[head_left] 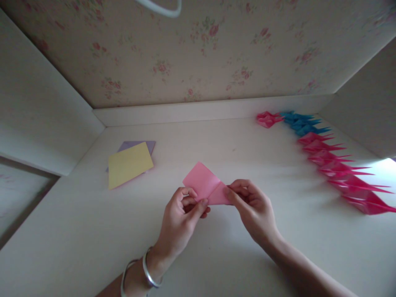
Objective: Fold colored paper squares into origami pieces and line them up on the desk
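A pink sheet of origami paper (202, 180), partly folded with a crease running across its right part, is held up in front of me over the white table. My left hand (183, 214) pinches its lower left edge between thumb and fingers. At the paper's right corner, my right hand (252, 204) grips the tip between thumb and forefinger. Two silver bangles circle my left wrist. The underside of the paper and some fingertips behind it are hidden.
A yellow paper sheet (130, 166) lies over a purple one (150, 146) on the left of the white table (93, 222). Along the right runs a row of several folded pink paper cranes (349, 183) and blue ones (301, 121). A flowered wall (185, 62) stands behind.
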`<act>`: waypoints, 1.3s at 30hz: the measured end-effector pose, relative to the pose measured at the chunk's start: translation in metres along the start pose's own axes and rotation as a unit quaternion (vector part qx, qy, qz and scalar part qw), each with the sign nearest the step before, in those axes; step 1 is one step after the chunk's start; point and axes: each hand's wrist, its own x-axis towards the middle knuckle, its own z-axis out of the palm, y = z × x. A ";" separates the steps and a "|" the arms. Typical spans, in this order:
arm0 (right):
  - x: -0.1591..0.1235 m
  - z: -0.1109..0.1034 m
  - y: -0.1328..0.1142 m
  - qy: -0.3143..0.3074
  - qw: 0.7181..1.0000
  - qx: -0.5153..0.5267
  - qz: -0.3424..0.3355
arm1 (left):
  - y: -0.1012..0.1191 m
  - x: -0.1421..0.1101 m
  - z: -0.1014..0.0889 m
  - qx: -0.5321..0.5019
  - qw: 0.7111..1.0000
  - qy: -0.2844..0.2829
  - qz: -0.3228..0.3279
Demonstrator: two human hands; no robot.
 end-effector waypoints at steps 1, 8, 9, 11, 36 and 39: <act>0.000 0.000 0.000 0.000 1.000 0.002 -0.002 | 0.000 0.000 0.000 -0.001 1.000 0.000 0.000; 0.001 0.001 0.001 0.003 1.000 0.001 0.000 | 0.000 0.000 0.000 0.004 1.000 0.007 -0.001; 0.001 0.001 0.001 0.004 1.000 0.001 0.000 | 0.001 0.000 0.000 0.006 1.000 0.008 0.000; 0.001 0.001 0.001 0.002 1.000 0.001 0.000 | 0.001 0.000 0.000 0.010 1.000 0.009 0.002; -0.002 0.001 0.000 -0.014 0.999 -0.039 -0.020 | 0.005 0.001 0.004 -0.031 0.990 -0.030 -0.132; -0.003 0.001 0.000 -0.016 0.999 -0.044 -0.017 | 0.004 0.002 0.003 -0.013 0.993 -0.019 -0.117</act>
